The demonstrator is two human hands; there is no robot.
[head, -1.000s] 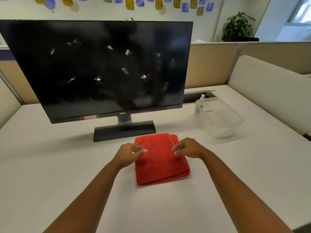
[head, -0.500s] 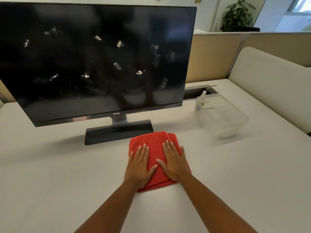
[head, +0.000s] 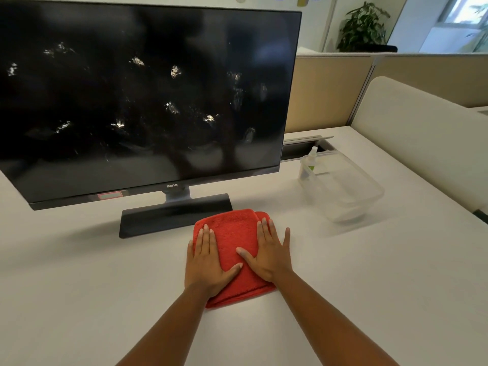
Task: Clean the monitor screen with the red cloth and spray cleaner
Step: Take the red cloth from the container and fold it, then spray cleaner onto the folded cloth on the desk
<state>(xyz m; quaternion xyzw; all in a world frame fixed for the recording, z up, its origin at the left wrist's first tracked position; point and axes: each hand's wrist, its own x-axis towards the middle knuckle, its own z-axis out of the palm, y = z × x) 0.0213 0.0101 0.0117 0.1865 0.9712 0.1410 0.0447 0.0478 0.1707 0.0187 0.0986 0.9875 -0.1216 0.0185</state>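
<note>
Apart now, two flat hands — left [head: 207, 262], right [head: 269, 253] — press one red cloth [head: 232, 233].

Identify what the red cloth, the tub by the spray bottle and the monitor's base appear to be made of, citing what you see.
Red cloth: soft towelling or microfibre, by its fuzzy pile. Tub: clear, slightly cloudy plastic; the desk shows through. Monitor base: dark, satin finish, probably plastic or coated metal.
</note>
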